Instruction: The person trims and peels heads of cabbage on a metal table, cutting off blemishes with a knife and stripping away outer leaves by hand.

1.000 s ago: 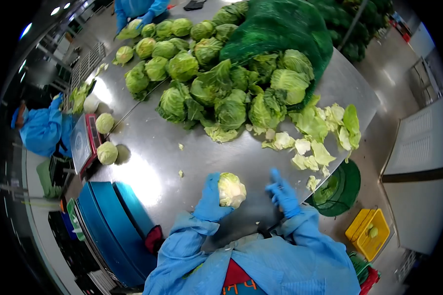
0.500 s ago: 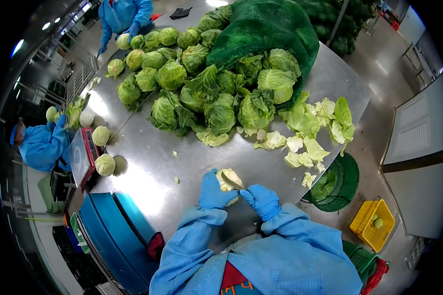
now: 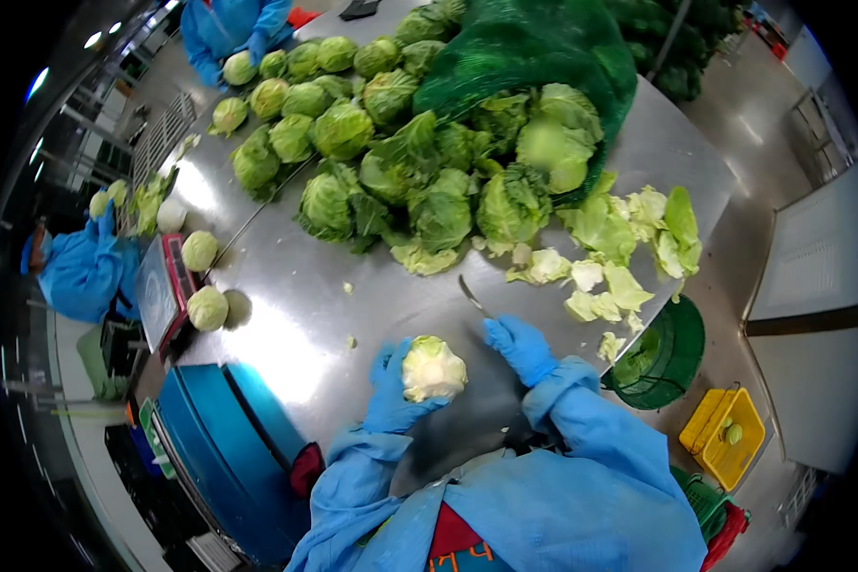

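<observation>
My left hand (image 3: 387, 393), in a blue glove, grips a small pale cabbage (image 3: 434, 372) from its left side. The cabbage's whitish cut stem end faces up, with green leaf along its far edge. Off to the right, my gloved right hand (image 3: 521, 350) is closed around the handle of a knife (image 3: 472, 295). Its slim curved blade points away from me and stands apart from the cabbage. Beyond both hands lie several green cabbages (image 3: 440, 212), some with loose outer leaves.
A green mesh sack (image 3: 534, 57) spills cabbages onto the metal table (image 3: 353, 315). Torn leaves (image 3: 624, 286) lie near the right edge, above a green basket (image 3: 677, 357). Left stand a scale (image 3: 162, 291) and blue bins (image 3: 210, 448). Two co-workers in blue handle cabbages farther off.
The knife has come away from the cabbage; my right hand has moved up and right with it. My left hand has drawn slightly left and down, the cabbage now turned stem end up.
</observation>
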`<state>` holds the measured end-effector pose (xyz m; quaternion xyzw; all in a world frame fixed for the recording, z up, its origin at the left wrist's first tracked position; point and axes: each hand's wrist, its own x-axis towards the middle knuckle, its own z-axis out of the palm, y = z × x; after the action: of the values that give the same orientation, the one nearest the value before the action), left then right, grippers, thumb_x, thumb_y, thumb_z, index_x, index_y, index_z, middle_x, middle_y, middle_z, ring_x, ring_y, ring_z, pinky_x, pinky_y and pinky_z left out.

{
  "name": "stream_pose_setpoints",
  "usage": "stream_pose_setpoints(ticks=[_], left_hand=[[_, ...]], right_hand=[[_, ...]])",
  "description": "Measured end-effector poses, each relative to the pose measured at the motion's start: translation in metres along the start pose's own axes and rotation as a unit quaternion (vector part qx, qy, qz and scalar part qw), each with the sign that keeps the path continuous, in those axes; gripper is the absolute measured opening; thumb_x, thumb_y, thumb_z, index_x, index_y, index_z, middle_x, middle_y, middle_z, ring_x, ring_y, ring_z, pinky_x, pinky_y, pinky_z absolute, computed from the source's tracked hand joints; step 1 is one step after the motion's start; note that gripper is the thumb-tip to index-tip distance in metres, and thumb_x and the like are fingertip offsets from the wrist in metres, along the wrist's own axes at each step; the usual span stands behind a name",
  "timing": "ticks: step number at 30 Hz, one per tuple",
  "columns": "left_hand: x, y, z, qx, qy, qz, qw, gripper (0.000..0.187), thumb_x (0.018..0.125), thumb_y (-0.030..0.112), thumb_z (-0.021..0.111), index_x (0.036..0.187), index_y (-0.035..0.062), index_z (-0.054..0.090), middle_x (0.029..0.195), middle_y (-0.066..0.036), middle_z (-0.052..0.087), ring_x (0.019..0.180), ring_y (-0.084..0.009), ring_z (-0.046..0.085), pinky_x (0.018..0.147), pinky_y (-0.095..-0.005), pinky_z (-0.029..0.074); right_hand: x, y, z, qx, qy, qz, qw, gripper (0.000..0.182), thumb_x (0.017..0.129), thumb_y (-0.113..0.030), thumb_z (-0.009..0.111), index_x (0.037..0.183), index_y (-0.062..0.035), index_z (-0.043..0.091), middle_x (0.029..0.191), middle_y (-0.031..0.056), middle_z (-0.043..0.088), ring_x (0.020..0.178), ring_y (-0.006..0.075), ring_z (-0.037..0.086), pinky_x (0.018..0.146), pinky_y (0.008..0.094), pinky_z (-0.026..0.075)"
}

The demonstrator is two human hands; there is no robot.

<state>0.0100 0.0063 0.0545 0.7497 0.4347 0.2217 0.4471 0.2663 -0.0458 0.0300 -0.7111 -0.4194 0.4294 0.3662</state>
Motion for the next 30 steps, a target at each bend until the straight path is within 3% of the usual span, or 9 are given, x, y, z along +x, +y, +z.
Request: stream_pose_setpoints(ticks=[4,8,10,13,16,23,26,29,30], left_hand=[[-0.035,-0.02,0.004,-0.278,0.079,-0.029,0.957,0.115,0.055,0.027,0.096,0.146,0.0062,0.029,0.142,-0.017,0.04,0.128,-0.0311,0.046,0.107,-0.0432,0.041],[-0.035,-0.014,0.012,-0.284,0.135,-0.107,0.943,0.113,0.058,0.025,0.094,0.147,0.0056,0.027,0.14,-0.015,0.045,0.13,-0.0299,0.046,0.108,-0.0429,0.042],[-0.038,-0.042,0.011,-0.26,0.148,-0.083,0.95,0.105,0.065,0.027,0.091,0.146,0.0054,0.028,0.141,-0.015,0.045,0.13,-0.0316,0.046,0.108,-0.0432,0.042],[-0.046,-0.043,0.0,-0.568,0.122,-0.276,0.766,0.097,0.075,0.054,0.076,0.146,0.0063,0.033,0.147,-0.017,0.039,0.132,-0.0362,0.044,0.109,-0.0509,0.039],[-0.056,-0.054,0.0,-0.778,0.097,-0.213,0.584,0.086,0.083,0.066,0.057,0.147,0.0146,0.034,0.149,-0.013,0.039,0.134,-0.0385,0.041,0.109,-0.0588,0.036],[-0.035,-0.014,-0.011,-0.838,0.17,-0.154,0.494,0.097,0.072,0.079,0.057,0.147,0.0212,0.036,0.148,-0.013,0.041,0.134,-0.0395,0.04,0.104,-0.0701,0.033],[-0.037,-0.019,-0.015,-0.828,0.062,-0.135,0.541,0.096,0.074,0.074,0.062,0.146,0.0166,0.035,0.143,-0.018,0.044,0.124,-0.0442,0.049,0.1,-0.0628,0.043],[-0.036,-0.031,-0.012,-0.747,0.185,-0.217,0.601,0.091,0.078,0.06,0.07,0.146,0.0122,0.034,0.14,-0.02,0.046,0.122,-0.0405,0.052,0.1,-0.058,0.046],[-0.033,-0.033,-0.011,-0.684,0.172,-0.227,0.672,0.087,0.078,0.051,0.074,0.145,0.0103,0.035,0.14,-0.019,0.047,0.122,-0.0381,0.053,0.1,-0.054,0.047]], right_hand=[[-0.021,0.003,0.008,0.247,-0.098,0.136,0.954,0.037,0.097,-0.041,0.057,0.088,-0.0062,0.063,0.076,0.0029,0.064,0.065,0.0101,0.057,0.057,0.028,0.047],[-0.024,0.003,0.023,0.11,-0.074,0.078,0.988,0.032,0.099,-0.037,0.055,0.094,-0.006,0.063,0.078,0.0028,0.064,0.059,0.0071,0.053,0.055,0.0235,0.047],[-0.026,-0.003,0.021,0.236,-0.089,0.086,0.964,0.03,0.1,-0.034,0.054,0.104,-0.0053,0.063,0.081,0.0041,0.064,0.059,0.0079,0.054,0.055,0.0237,0.048],[-0.03,-0.012,0.011,0.334,-0.132,0.108,0.927,0.032,0.101,-0.03,0.051,0.118,-0.0052,0.061,0.086,0.0061,0.064,0.059,0.0092,0.056,0.054,0.0239,0.05],[-0.035,-0.02,0.006,0.364,-0.159,0.131,0.908,0.036,0.101,-0.03,0.051,0.125,-0.0045,0.059,0.088,0.0065,0.064,0.059,0.0091,0.057,0.054,0.0242,0.051],[-0.078,0.014,0.061,0.389,-0.296,0.287,0.824,0.041,0.101,-0.033,0.052,0.132,-0.0061,0.055,0.096,0.0088,0.065,0.07,0.0153,0.063,0.067,0.0319,0.057],[-0.076,0.032,0.059,0.381,-0.216,0.249,0.864,0.039,0.101,-0.032,0.053,0.131,-0.0068,0.056,0.095,0.007,0.065,0.068,0.0143,0.062,0.064,0.0303,0.056],[-0.063,0.034,0.036,0.322,-0.077,0.164,0.929,0.036,0.1,-0.033,0.052,0.126,-0.008,0.059,0.09,0.0057,0.066,0.066,0.0127,0.061,0.059,0.0281,0.053],[-0.052,0.029,0.026,0.289,-0.029,0.127,0.949,0.035,0.1,-0.034,0.052,0.123,-0.0085,0.061,0.087,0.0053,0.066,0.065,0.0121,0.061,0.058,0.0274,0.052]])
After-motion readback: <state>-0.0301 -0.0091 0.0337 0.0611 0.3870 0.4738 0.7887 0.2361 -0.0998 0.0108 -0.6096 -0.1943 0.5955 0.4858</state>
